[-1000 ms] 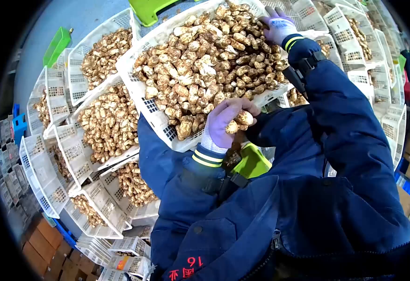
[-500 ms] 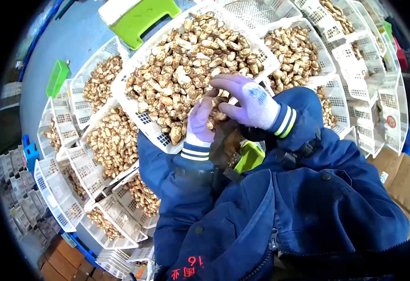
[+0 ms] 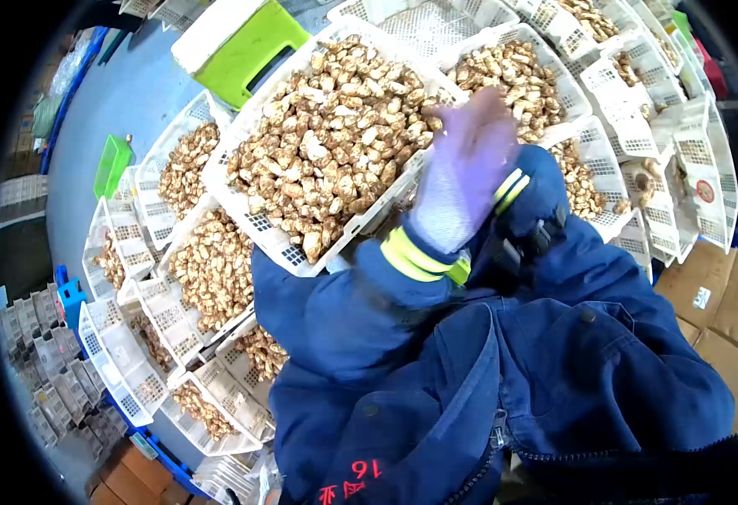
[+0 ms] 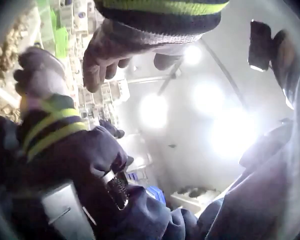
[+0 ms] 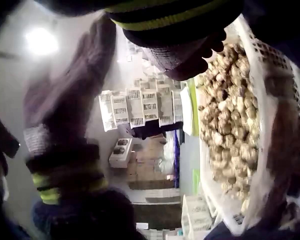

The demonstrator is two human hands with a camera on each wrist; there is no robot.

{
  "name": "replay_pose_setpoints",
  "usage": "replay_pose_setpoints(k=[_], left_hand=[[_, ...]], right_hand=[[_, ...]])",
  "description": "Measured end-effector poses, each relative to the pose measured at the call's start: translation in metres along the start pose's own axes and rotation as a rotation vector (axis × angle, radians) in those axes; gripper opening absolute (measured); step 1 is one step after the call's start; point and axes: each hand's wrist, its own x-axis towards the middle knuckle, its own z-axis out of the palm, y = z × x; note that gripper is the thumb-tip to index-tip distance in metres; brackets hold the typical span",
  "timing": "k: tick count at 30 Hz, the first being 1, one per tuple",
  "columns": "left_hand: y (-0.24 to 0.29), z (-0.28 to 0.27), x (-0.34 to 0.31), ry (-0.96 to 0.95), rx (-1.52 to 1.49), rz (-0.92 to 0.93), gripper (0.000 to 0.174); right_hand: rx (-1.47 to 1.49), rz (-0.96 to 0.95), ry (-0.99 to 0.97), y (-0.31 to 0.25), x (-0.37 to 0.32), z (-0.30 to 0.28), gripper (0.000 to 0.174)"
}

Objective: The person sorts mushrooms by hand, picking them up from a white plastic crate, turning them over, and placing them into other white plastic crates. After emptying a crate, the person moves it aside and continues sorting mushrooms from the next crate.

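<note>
Far left: a row of small grey crates [image 3: 45, 324]; a green tub [image 3: 113, 165] on the blue-grey floor [image 3: 133, 93].
Left of centre: white side baskets [image 3: 146, 295], stacked in tiers, each holding brown mushrooms.
Top centre: a green stool [image 3: 255, 46], just behind the big basket.
Centre: the big white basket [image 3: 259, 225], tilted toward me and heaped with mushrooms [image 3: 335, 135]. It rests on the tiered baskets.
Right of centre: my left hand [image 3: 461, 168], gloved, raised in front of the big basket's right corner, back toward me and blurred. From the wrist its fingers are loosely bent, with nothing in them.
Beside it: my right hand [image 5: 182, 54], gloved, fingertips at the big basket's rim next to the mushrooms. My left hand hides it from above, and I cannot tell whether it is spread or pinching.
Right: more white baskets [image 3: 630, 109], some filled.
Far right: cardboard boxes [image 3: 710, 295].
</note>
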Motion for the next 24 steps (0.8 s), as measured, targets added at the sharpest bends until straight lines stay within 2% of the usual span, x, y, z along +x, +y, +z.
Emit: replay_pose_setpoints(k=[1, 2, 3, 4, 5, 7, 9, 10, 12, 13, 14, 15, 16, 17, 19, 20, 21, 23, 24], left_hand=[[0.016, -0.020, -0.006, 0.061, 0.075, -0.043, 0.041], [0.019, -0.042, -0.013, 0.214, 0.009, -0.260, 0.042], [0.015, -0.069, -0.026, 0.290, -0.074, -0.290, 0.039], [0.002, -0.103, -0.041, 0.349, -0.065, -0.303, 0.040], [-0.002, -0.118, -0.053, 0.479, -0.051, -0.357, 0.043], [-0.038, -0.172, -0.078, 0.512, -0.215, -0.354, 0.046], [-0.047, -0.185, -0.076, 0.584, -0.220, -0.438, 0.045], [-0.045, -0.181, -0.072, 0.593, -0.182, -0.455, 0.045], [-0.048, -0.180, -0.065, 0.447, -0.227, -0.448, 0.045], [-0.046, -0.178, -0.062, 0.374, -0.246, -0.443, 0.046], [-0.045, -0.174, -0.061, 0.391, -0.247, -0.484, 0.049], [-0.039, -0.166, -0.059, 0.447, -0.273, -0.437, 0.050], [-0.034, -0.158, -0.058, 0.502, -0.300, -0.397, 0.051], [-0.030, -0.150, -0.058, 0.554, -0.327, -0.360, 0.052], [-0.026, -0.147, -0.059, 0.533, -0.289, -0.337, 0.052], [-0.025, -0.154, -0.062, 0.499, -0.211, -0.350, 0.051], [-0.023, -0.159, -0.065, 0.466, -0.129, -0.361, 0.049], [-0.017, -0.163, -0.066, 0.474, -0.072, -0.412, 0.037], [-0.017, -0.164, -0.067, 0.475, -0.065, -0.428, 0.034]], right_hand=[[-0.101, 0.020, 0.064, 0.016, 0.036, 0.018, 0.031], [-0.201, 0.047, 0.125, 0.032, 0.072, 0.035, 0.029], [-0.289, 0.121, 0.312, 0.063, 0.140, 0.077, 0.026], [-0.399, -0.192, 0.540, 0.078, 0.156, 0.087, 0.024], [-0.596, -0.050, -0.040, 0.135, 0.180, 0.112, 0.031], [-0.571, 0.187, -0.059, 0.102, 0.180, 0.103, 0.030], [-0.596, 0.343, -0.088, 0.084, 0.187, 0.099, 0.032], [-0.638, 0.339, -0.120, 0.089, 0.191, 0.103, 0.032], [-0.666, 0.398, -0.178, 0.099, 0.201, 0.103, 0.033], [-0.601, 0.329, -0.052, 0.098, 0.195, 0.100, 0.034], [-0.519, 0.278, 0.011, 0.097, 0.191, 0.098, 0.035], [-0.438, 0.228, 0.069, 0.084, 0.186, 0.091, 0.036], [-0.294, 0.104, 0.049, 0.072, 0.180, 0.085, 0.039], [-0.151, 0.104, -0.141, 0.050, 0.175, 0.079, 0.043], [-0.040, 0.066, -0.259, 0.016, 0.161, 0.075, 0.044], [-0.150, 0.108, -0.198, 0.010, 0.168, 0.070, 0.046], [-0.186, 0.125, -0.105, 0.038, 0.180, 0.080, 0.044], [-0.472, 0.253, -0.181, 0.075, 0.203, 0.102, 0.043], [-0.510, 0.273, -0.249, 0.087, 0.210, 0.119, 0.041]])
